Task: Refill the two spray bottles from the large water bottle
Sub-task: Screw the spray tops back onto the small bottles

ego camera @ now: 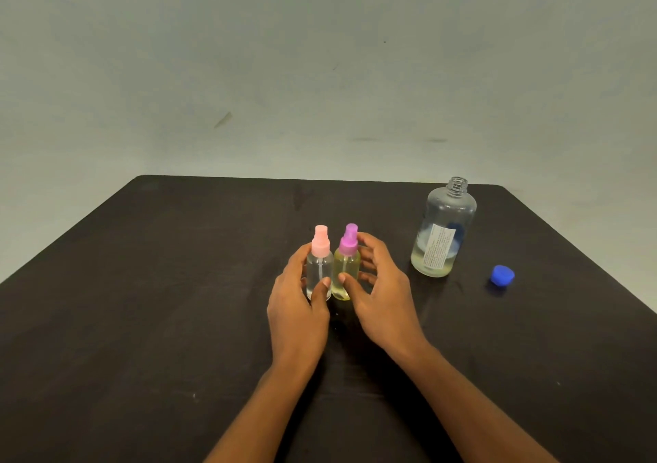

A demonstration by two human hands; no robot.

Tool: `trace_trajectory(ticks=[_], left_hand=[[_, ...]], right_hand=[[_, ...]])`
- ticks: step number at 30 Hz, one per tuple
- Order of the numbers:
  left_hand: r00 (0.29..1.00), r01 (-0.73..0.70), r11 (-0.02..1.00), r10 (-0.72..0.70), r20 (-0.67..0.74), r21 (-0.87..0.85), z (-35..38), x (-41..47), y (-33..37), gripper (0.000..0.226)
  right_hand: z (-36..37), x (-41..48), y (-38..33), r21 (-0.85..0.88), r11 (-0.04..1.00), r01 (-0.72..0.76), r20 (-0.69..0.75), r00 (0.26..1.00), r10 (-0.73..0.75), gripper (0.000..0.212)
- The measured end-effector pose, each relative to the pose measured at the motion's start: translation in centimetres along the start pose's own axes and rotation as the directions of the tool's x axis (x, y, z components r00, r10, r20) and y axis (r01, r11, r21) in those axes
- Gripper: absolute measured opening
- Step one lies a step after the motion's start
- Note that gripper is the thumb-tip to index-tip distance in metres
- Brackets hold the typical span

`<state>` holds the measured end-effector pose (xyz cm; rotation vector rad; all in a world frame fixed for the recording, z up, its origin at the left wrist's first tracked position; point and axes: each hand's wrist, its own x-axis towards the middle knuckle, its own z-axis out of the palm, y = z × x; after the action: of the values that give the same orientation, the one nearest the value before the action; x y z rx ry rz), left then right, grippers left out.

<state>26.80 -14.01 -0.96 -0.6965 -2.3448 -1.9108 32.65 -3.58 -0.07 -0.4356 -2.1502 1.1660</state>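
Two spray bottles, head view: the pink-capped spray bottle and the purple-capped spray bottle stand upright and touching, well to the left of the large water bottle and nearer the person.
Left hand: the left hand grasps the pink-capped spray bottle, thumb on its front and fingers curled behind.
Right hand: the right hand grasps the purple-capped spray bottle, thumb tip on its front and fingers curved round the back.
Large water bottle: upright, with its threaded neck open and only a shallow pool left inside. The blue cap lies just to its right on the table.
Risk, tipping: the spray bottles look tall, narrow and smooth. An uneven let-go or a nudge between the two could probably topple one.
Risk, spill: a forearm swinging towards the uncapped large water bottle could knock it over, and what remains would run out.
Risk, leak: a pump head left loose would likely drip.
Materials: clear, glossy cylinders with rounded shoulders. One holds colourless liquid, the other yellowish. The pump heads are matte plastic, and the large water bottle carries a paper label.
Table: dark and matte, with rounded far corners.
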Motion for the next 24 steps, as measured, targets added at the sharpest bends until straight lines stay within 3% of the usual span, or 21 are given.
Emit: trace_trajectory(ticks=[11, 24], left_hand=[[0.999, -0.032, 0.999, 0.031, 0.018, 0.017, 0.09, 0.06, -0.02, 0.054], [0.999, -0.009, 0.998, 0.006, 0.049, 0.070, -0.04, 0.02, -0.02, 0.063]], right_hand=[[0.01, 0.02, -0.10, -0.030, 0.999, 0.020, 0.024, 1.000, -0.020, 0.051], [0.48, 0.03, 0.28, -0.070, 0.997, -0.022, 0.043, 0.999, 0.025, 0.060]])
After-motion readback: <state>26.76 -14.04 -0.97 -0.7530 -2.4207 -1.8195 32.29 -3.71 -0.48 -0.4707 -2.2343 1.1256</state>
